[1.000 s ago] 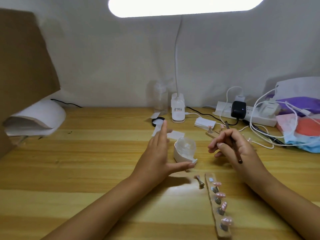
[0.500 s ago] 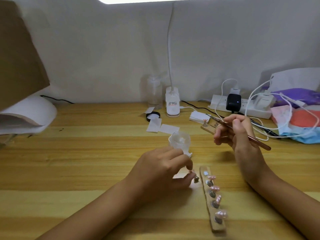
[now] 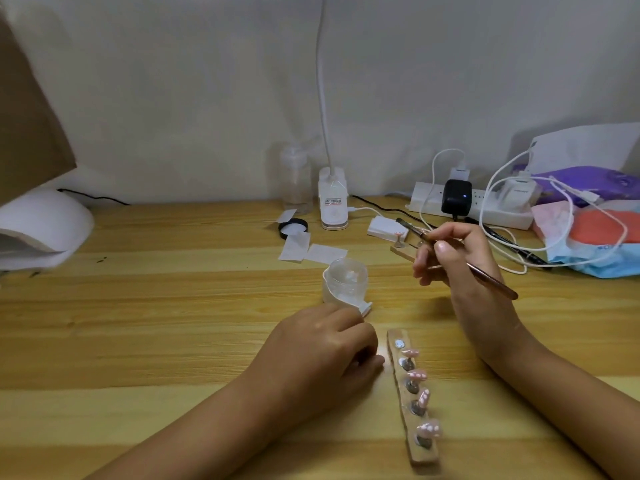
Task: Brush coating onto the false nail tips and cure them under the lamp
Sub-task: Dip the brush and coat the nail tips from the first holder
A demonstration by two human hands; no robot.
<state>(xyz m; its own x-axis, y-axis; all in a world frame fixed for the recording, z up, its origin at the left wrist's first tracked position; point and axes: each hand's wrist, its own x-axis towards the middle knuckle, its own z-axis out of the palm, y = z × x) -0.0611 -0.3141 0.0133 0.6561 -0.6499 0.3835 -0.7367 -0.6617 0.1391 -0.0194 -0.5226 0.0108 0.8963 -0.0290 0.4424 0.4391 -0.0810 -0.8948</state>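
Note:
A wooden strip (image 3: 423, 457) lies at the front right and carries several pink false nail tips (image 3: 420, 374) on metal stands. My left hand (image 3: 325, 355) rests on the table just left of the strip's far end. Its fingers are curled over a loose nail stand, which they hide. My right hand (image 3: 460, 271) hovers behind the strip and pinches a thin brush (image 3: 491, 282), bristles pointing back left. A small open jar of clear coating (image 3: 344, 282) stands between the hands. The white curing lamp (image 3: 45, 226) sits at the far left edge.
A desk lamp base (image 3: 333, 202), a clear bottle (image 3: 294, 181), a black lid (image 3: 293, 227) and paper scraps (image 3: 311, 249) stand at the back. A power strip (image 3: 498, 216) with white cables and plastic bags (image 3: 595, 230) crowd the right. Cardboard (image 3: 27, 133) hangs at the left.
My left hand came down from an open, raised pose and closed over the loose stand beside the strip. My right hand lifted and turned the brush. The view tilted downward.

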